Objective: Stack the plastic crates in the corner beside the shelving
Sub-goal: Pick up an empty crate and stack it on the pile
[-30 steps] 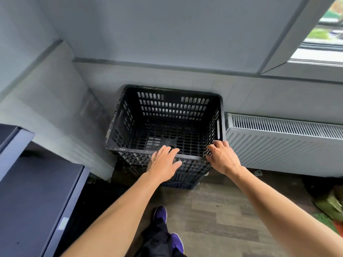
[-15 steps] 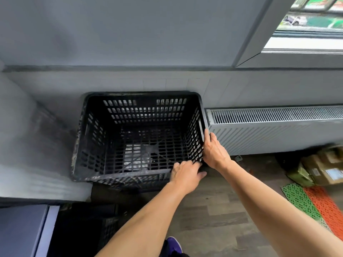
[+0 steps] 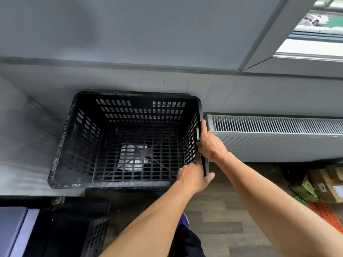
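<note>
A black perforated plastic crate [image 3: 74, 138] sits open-topped in the corner against the grey wall, apparently on top of other crates hidden beneath it. My left hand [image 3: 194, 176] grips the crate's near right corner, fingers curled over the rim. My right hand [image 3: 209, 143] holds the right rim beside the radiator, fingers reaching inside the wall. Another black crate [image 3: 94, 236] stands lower at the bottom left, mostly in shadow.
A white radiator [image 3: 274, 138] runs along the wall just right of the crate. Grey shelving [image 3: 14, 230] is at the bottom left. Cardboard boxes [image 3: 326, 184] and orange and green floor mats [image 3: 324, 212] lie at the right on the wood floor. A window is at the upper right.
Both hands have slid from the crate's front rim to its right side and near right corner. The view has shifted so the crate sits more to the left.
</note>
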Motion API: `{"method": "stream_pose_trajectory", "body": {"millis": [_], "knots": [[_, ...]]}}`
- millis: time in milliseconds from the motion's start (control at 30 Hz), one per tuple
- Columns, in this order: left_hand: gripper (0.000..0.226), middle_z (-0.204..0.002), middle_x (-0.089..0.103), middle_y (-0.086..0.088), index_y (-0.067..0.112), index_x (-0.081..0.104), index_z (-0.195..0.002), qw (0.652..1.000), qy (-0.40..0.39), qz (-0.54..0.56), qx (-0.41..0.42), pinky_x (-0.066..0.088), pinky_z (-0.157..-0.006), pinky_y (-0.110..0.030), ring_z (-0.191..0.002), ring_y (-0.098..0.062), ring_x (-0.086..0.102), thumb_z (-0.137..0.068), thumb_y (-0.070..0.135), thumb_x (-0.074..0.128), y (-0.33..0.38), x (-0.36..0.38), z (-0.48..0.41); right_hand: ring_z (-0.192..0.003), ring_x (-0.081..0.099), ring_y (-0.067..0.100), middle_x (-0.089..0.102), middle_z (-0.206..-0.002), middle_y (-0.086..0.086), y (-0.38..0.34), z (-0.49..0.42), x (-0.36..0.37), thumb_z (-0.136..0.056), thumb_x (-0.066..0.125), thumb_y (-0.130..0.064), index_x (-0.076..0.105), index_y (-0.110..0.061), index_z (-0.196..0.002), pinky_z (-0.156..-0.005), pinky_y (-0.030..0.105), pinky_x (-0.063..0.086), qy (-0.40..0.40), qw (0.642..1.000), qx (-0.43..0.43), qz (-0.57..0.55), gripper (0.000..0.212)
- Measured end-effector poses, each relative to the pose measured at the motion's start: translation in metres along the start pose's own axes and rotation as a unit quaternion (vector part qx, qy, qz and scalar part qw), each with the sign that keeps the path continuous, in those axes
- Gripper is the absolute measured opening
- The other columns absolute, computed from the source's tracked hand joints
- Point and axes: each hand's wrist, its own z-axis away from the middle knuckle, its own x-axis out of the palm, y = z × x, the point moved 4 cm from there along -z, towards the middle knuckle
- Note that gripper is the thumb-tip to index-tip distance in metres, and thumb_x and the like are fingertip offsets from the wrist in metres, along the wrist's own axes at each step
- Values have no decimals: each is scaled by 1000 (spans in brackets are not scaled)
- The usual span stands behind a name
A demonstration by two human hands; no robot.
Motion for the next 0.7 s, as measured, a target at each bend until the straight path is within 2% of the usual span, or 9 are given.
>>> {"method": "stream_pose_trajectory", "body": {"millis": [100,200,333,433,500,567,700], "knots": [[83,-125,58,-21,12,-5,-154,997,25,34,-59,42,-94,-46,-113,-42,57,-94,34,48,20,9,-8,-91,64,39,66,-108,25,3,-19,-4,-94,45,-18,-17,-6,-152,-77,44,48,-23,999,-23,0,85],[85,-135,51,-22,9,-10,-153,990,58,35,-125,40,-100,-46,-121,-41,52,-92,20,48,31,18,-17,-67,57,34,67,-97,29,6,-31,-3,-94,41,-12,-26,-4,-148,-68,40,45,-45,998,-31,-5,86],[73,-120,64,-17,6,3,-152,987,80,-5,-142,45,-90,-41,-107,-37,62,-92,14,45,37,20,-29,-53,47,27,67,-85,25,9,-42,-2,-92,38,-3,-28,-1,-146,-60,38,39,-46,998,-28,-15,85],[65,-113,67,-17,6,12,-148,987,83,1,-136,45,-90,-42,-106,-37,63,-91,11,43,39,7,-38,-46,41,22,66,-80,25,10,-54,-6,-90,38,1,-24,5,-146,-53,35,35,-25,999,-36,-16,84],[63,-112,67,-19,7,14,-148,987,82,6,-138,44,-90,-42,-107,-39,62,-92,11,41,38,3,-37,-45,40,23,66,-80,25,10,-58,-5,-91,38,-1,-23,7,-146,-49,33,32,-16,999,-44,-11,82],[61,-112,67,-19,8,15,-148,986,89,11,-137,44,-90,-42,-107,-39,62,-94,15,41,37,7,-29,-50,44,26,66,-80,25,10,-49,0,-93,38,-4,-22,8,-146,-52,33,35,0,999,-53,-9,81],[54,-108,68,-19,9,18,-145,987,106,23,-121,46,-87,-43,-104,-40,63,-97,22,40,33,16,-22,-52,46,27,62,-72,18,13,-42,9,-93,39,-4,-27,3,-145,-55,35,37,-23,999,-42,-19,84]]}}
